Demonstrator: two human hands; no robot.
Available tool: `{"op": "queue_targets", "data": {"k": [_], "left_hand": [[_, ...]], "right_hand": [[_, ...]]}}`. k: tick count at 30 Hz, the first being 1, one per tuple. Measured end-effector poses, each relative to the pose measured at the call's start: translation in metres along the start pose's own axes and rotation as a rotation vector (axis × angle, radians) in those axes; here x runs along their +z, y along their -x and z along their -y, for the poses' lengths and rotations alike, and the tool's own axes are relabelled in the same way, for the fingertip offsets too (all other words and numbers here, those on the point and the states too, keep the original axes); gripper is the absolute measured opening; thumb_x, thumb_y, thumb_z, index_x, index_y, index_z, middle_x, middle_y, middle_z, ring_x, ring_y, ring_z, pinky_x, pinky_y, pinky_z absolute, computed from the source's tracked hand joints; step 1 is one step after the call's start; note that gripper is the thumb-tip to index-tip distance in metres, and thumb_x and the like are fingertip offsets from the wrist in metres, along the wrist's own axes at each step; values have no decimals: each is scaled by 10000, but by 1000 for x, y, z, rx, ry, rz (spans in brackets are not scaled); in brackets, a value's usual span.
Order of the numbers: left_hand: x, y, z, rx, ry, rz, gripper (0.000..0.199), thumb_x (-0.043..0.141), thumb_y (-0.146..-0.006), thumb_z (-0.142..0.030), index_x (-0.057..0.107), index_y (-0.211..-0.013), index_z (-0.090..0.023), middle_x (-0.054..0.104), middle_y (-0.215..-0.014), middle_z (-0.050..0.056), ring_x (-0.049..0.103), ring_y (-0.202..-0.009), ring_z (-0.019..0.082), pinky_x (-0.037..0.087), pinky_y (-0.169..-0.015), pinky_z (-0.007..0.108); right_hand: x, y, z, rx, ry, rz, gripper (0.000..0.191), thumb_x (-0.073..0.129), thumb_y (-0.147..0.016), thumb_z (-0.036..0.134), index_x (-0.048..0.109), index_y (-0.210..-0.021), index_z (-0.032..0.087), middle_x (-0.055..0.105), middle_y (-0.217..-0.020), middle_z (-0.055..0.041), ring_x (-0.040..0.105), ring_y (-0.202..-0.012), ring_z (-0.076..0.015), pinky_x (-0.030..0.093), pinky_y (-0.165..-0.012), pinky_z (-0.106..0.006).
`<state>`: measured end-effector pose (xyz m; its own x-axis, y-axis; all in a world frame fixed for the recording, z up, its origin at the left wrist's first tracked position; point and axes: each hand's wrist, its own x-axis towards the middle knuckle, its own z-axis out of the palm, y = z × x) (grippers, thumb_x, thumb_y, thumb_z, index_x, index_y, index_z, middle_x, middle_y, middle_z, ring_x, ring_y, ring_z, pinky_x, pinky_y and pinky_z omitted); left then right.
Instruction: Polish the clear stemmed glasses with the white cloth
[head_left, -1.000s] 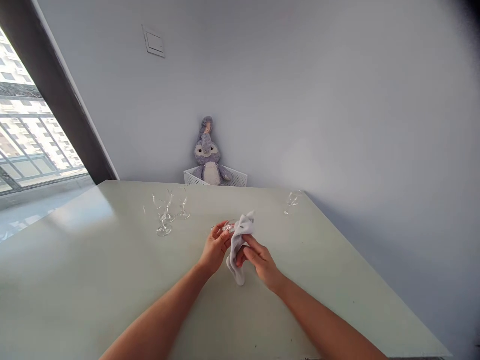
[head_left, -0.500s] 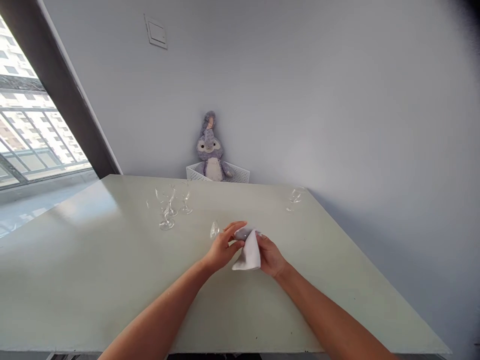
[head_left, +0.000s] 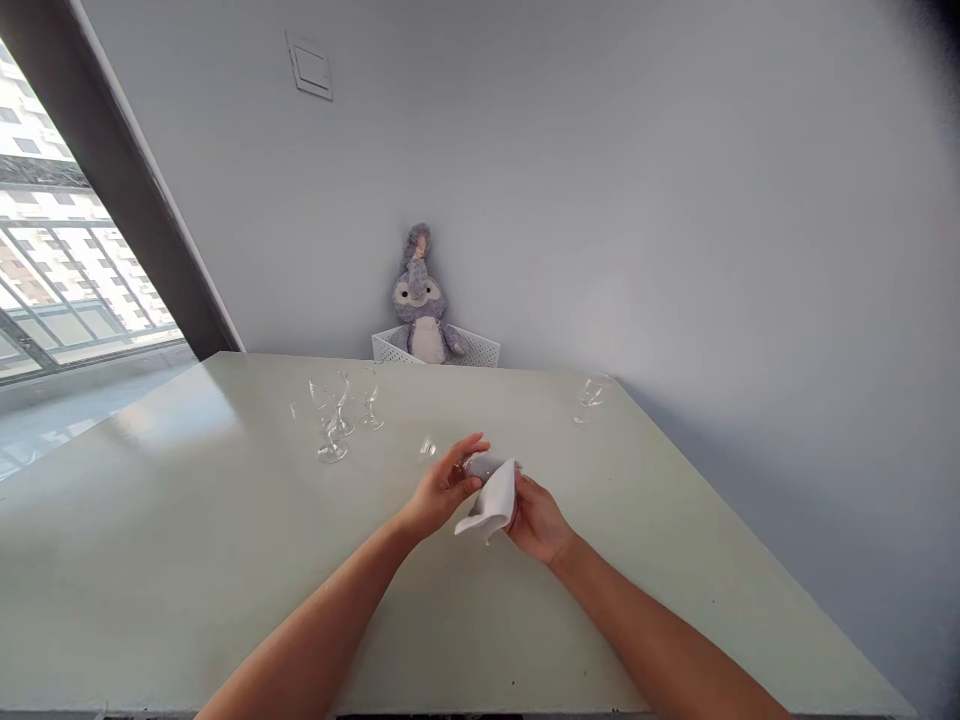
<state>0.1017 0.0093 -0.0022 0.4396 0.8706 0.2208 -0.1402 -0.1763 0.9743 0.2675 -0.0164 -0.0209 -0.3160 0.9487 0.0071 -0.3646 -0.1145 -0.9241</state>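
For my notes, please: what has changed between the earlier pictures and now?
The cloth, a long hanging strip earlier, is now gathered up at the held glass, its hanging end shorter. The right hand has shifted slightly rightward, keeping the cloth; the left hand still holds the glass. The glasses on the left, lone glass on the right and plush toy stayed.

L grip (head_left: pixel 441 492) nr R grip (head_left: pixel 540 520)

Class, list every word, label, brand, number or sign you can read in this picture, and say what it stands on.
None: no lettering or number can be read on the white cloth, the held glass, the stemmed glasses, the wall switch or the plush toy.
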Motion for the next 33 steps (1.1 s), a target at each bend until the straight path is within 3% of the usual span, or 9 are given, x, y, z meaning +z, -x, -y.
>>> {"op": "queue_targets", "data": {"k": [4,8,12,16,19,24,26,30,33], "left_hand": [[3,-1,-1,-105,35,-65,514,497,-793,-445,426,-1230,-181,610,-924,70,581,-778,161,481,-740,325],[2,-2,3,-183,-149,-79,498,331,-840,-510,466,-1190,-182,600,-732,22,587,-656,155,485,-649,311],[-7,-3,6,69,-817,-296,419,379,-849,-423,466,-1217,-242,627,-888,61,575,-808,200,421,-784,359],[-17,-6,2,381,-1168,-181,346,481,-819,-348,539,-1153,-282,605,-1035,85,485,-1031,248,254,-960,427],[-23,-6,-2,384,-1213,-91,332,514,-793,-404,582,-1099,-293,629,-787,66,532,-828,213,291,-904,392],[-27,-5,-3,254,-1113,-75,383,511,-749,-532,630,-1029,-300,579,-596,21,480,-597,156,340,-699,296],[-26,-6,-2,158,-1042,-114,391,525,-720,-563,641,-1003,-319,565,-583,-1,466,-575,145,337,-648,270],[-33,-9,-3,-116,-830,-328,447,488,-717,-595,634,-1009,-290,497,-537,-36,446,-529,125,317,-544,234],[-41,-12,-4,-239,-671,-499,501,433,-739,-599,599,-1047,-240,478,-536,-42,476,-547,128,317,-516,226]], "right_hand": [[4,8,1,-140,501,120,421,388,-837,522,612,-797,168,636,-695,-61,606,-661,-182,481,-644,-327],[1,8,1,-342,930,58,371,446,-804,519,601,-755,186,647,-760,-74,600,-729,-200,462,-686,-330],[-8,-2,1,-117,613,-130,426,439,-790,558,541,-626,178,591,-511,-26,575,-488,-161,460,-530,-293],[-9,-6,8,8,203,-120,397,544,-737,536,547,-623,156,556,-441,4,523,-386,-130,411,-449,-257],[-7,-3,15,50,32,30,370,578,-726,510,574,-670,144,579,-484,3,500,-371,-113,412,-447,-260],[-21,-2,25,-15,244,216,315,598,-736,438,634,-687,129,633,-626,-40,592,-575,-166,460,-613,-322],[-32,-6,27,-72,249,155,306,616,-720,432,628,-617,144,612,-600,-25,569,-585,-156,449,-621,-311],[-48,-11,30,-222,184,-213,343,595,-718,476,580,-561,172,530,-515,8,475,-502,-126,407,-533,-280],[-45,-7,32,-407,515,-402,287,530,-772,450,632,-735,184,614,-688,-36,537,-684,-198,423,-644,-330]]}}
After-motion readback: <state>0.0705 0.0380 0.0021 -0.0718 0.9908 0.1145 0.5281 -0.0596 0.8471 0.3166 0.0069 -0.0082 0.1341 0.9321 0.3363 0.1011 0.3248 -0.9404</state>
